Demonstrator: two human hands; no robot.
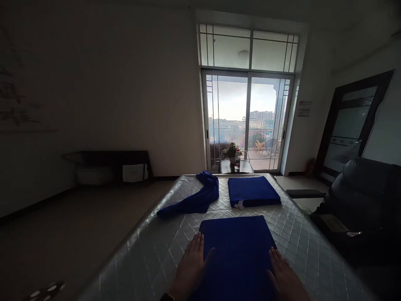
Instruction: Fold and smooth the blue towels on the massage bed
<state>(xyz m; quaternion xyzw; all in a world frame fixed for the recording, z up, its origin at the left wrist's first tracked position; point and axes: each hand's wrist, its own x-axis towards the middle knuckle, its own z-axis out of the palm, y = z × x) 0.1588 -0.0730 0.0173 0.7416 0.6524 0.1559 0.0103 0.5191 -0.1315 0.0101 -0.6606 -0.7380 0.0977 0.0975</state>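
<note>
flanking the near folded blue cloth, the left hand and the right hand touch its opposite side edges, each grip spread, thumb apart from the fingers. this cloth lies flat on the quilted mattress; farther back are a crumpled blue cloth and, to its right, a second folded blue cloth with a white tag.

The person is wearing a dark band around the left wrist, only a sliver showing; the slender fingers are showing bare.
</note>
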